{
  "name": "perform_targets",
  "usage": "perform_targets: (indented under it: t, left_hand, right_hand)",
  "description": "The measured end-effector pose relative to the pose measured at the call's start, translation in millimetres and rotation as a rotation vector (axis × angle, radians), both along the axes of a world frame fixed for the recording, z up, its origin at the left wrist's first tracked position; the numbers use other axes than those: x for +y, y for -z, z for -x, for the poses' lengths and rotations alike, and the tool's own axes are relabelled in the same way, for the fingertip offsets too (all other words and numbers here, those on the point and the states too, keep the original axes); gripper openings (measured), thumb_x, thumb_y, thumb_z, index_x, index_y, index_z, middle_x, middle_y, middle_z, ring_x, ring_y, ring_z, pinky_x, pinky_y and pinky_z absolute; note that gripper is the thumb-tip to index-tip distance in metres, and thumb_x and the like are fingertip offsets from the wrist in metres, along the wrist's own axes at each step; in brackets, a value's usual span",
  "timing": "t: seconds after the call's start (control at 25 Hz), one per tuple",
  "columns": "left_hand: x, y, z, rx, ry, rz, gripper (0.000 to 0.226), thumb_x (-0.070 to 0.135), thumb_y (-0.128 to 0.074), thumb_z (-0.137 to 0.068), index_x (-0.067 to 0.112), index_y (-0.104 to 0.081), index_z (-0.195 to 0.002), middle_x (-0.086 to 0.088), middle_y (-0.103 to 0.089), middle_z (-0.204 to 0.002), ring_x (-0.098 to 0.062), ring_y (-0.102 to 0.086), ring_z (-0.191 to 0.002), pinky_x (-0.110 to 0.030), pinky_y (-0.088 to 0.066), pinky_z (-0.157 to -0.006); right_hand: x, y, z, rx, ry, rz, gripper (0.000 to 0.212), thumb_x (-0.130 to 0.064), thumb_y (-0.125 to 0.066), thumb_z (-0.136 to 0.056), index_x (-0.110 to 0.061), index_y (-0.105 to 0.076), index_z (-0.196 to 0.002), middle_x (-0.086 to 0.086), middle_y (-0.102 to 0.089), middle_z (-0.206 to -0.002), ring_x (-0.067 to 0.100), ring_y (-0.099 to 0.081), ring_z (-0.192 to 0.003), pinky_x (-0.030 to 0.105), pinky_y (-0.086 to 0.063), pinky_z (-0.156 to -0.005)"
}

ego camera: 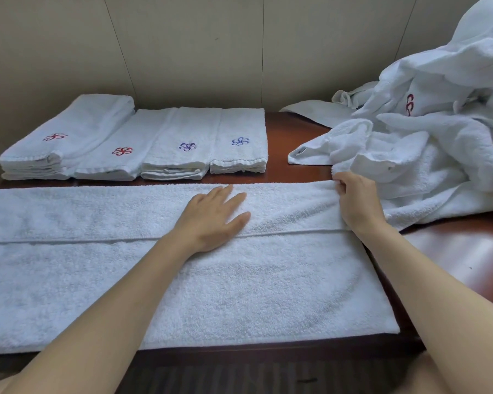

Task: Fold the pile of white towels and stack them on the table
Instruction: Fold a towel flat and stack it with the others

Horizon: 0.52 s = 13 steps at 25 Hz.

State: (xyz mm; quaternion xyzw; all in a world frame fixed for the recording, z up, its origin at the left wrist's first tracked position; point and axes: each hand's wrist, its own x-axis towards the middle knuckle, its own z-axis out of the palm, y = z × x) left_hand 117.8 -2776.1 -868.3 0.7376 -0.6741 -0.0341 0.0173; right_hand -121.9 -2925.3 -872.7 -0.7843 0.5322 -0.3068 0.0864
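Two hands on one towel. Left hand (214, 217) lies flat, fingers straight and spread, palm pressing the folded-over far layer near the middle. Right hand (356, 200) pinches the far right corner of that same layer, fingers curled round the cloth edge. The large towel (239, 285) is spread across the near part of the table (467, 251), long side running left to right; its far portion is folded toward the near side, the hem forming a line across the width.

Far left: four stacks of folded towels (143, 143) in a row, touching side by side, two with red embroidered emblems, two with blue.

Far right: unfolded pile of white towels (439, 123), heaped high, its lower edge touching the large towel's right corner by the right hand. One red emblem visible on the pile.

Beige panelled wall (211, 46) behind the table.
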Motion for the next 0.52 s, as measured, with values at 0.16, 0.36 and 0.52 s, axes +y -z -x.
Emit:
perform_targets:
  t: [0.16,0.36,0.52]
  left_hand:
    - [-1.8,-0.2,-0.4,0.020,-0.015,0.013,0.062,0.061,-0.014,-0.095,0.036,-0.006,-0.151,0.007,0.001,-0.160,-0.009,0.004,-0.146,-0.035,-0.002,-0.116]
    - [-3.2,1.1,2.6,-0.001,-0.026,0.011,0.063,0.060,-0.015,-0.096,0.033,-0.005,-0.152,0.005,0.002,-0.160,-0.011,0.003,-0.147,-0.035,-0.004,-0.117]
    - [4.9,-2.5,-7.8,0.012,-0.051,-0.031,0.068,0.064,-0.013,-0.094,0.031,-0.002,-0.152,0.006,0.005,-0.160,-0.011,0.005,-0.147,-0.036,-0.003,-0.117]
  right_hand:
    - [15.7,-13.1,-8.8,0.306,0.166,-0.045,0.041,0.002,-0.039,-0.090,-0.013,-0.053,-0.125,0.014,-0.052,-0.122,0.035,-0.046,-0.111,0.039,-0.036,-0.084]
    - [60.7,-12.1,-63.3,0.273,-0.304,0.206,0.037,-0.022,-0.044,-0.094,-0.016,-0.055,-0.129,0.013,-0.051,-0.136,0.033,-0.046,-0.126,0.056,-0.038,-0.100]
    - [52.0,-6.7,-48.0,0.489,-0.194,-0.299,0.055,-0.053,-0.016,-0.099,-0.032,-0.017,-0.150,-0.002,-0.006,-0.161,0.016,-0.003,-0.147,0.051,-0.001,-0.117]
